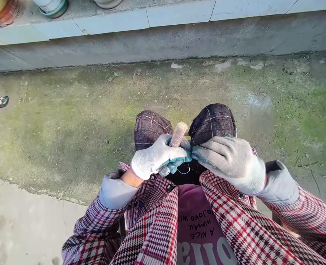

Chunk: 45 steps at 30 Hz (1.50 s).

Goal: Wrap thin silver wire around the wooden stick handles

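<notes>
My left hand [163,154], in a white glove with a teal coated palm, is wrapped round a pale wooden stick [178,133]. Thin wire is wound round the stick above my fist, and more windings show at its lower end. Below my fingers hangs a small loop of thin wire [188,168]. My right hand [225,156], in a greyer, dirtied glove, has its fingers closed together, their tips meeting the left glove's fingers. Whatever is between those tips is hidden. Both hands are over my lap, just in front of my knees.
Mossy concrete ground [96,121] spreads around me. Ahead runs a low tiled ledge [179,14] with several pots, one white and teal [52,7]. A person's shoe [3,102] shows at the far left. Thin twigs [308,165] lie at right.
</notes>
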Each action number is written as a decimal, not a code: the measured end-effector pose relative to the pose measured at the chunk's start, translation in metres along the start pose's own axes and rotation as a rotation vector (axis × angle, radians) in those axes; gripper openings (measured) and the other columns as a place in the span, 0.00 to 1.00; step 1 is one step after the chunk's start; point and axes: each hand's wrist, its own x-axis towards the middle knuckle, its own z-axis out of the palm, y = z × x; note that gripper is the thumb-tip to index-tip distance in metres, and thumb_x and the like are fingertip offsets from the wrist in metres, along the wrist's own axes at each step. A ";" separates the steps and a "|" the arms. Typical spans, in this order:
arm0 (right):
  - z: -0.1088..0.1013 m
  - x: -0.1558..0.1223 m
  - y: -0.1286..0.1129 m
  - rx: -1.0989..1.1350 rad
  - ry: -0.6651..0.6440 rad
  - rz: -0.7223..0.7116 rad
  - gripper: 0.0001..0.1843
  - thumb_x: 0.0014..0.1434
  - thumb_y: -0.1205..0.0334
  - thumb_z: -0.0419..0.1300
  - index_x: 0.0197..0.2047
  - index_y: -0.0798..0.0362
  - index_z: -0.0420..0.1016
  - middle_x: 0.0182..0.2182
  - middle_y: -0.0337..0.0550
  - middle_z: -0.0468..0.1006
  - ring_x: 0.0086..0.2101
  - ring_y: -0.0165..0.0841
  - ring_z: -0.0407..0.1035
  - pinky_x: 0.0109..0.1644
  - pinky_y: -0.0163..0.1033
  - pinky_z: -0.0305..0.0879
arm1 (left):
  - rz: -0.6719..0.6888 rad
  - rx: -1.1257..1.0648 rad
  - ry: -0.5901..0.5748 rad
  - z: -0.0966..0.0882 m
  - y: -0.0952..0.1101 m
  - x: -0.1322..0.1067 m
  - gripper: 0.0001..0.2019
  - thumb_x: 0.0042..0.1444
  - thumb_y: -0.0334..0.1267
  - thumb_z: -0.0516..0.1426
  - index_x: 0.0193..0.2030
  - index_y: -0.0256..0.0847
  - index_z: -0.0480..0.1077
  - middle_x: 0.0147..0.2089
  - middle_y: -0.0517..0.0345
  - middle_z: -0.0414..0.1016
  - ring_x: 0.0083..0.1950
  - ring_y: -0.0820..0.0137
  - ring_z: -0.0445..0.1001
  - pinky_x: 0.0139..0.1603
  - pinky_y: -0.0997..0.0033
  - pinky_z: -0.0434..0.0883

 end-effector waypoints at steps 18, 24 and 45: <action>0.012 0.005 0.016 1.688 -0.339 0.973 0.31 0.57 0.33 0.67 0.30 0.56 0.75 0.21 0.39 0.74 0.17 0.25 0.65 0.17 0.28 0.62 | 1.090 1.278 0.588 -0.001 -0.019 -0.004 0.09 0.65 0.36 0.56 0.48 0.41 0.76 0.34 0.55 0.77 0.36 0.65 0.74 0.36 0.65 0.71; 0.013 0.008 0.010 1.879 -0.447 0.985 0.25 0.59 0.40 0.69 0.30 0.57 0.77 0.18 0.37 0.75 0.13 0.22 0.61 0.13 0.25 0.59 | 1.217 1.402 0.578 0.004 -0.011 -0.007 0.08 0.62 0.27 0.58 0.45 0.39 0.76 0.29 0.59 0.72 0.32 0.68 0.66 0.31 0.66 0.63; 0.002 -0.003 0.008 0.039 -0.060 0.074 0.15 0.72 0.64 0.53 0.37 0.54 0.80 0.27 0.43 0.79 0.26 0.32 0.66 0.29 0.38 0.55 | 0.156 0.190 0.144 0.010 -0.003 -0.001 0.09 0.53 0.37 0.59 0.24 0.42 0.66 0.22 0.62 0.67 0.24 0.72 0.68 0.26 0.71 0.67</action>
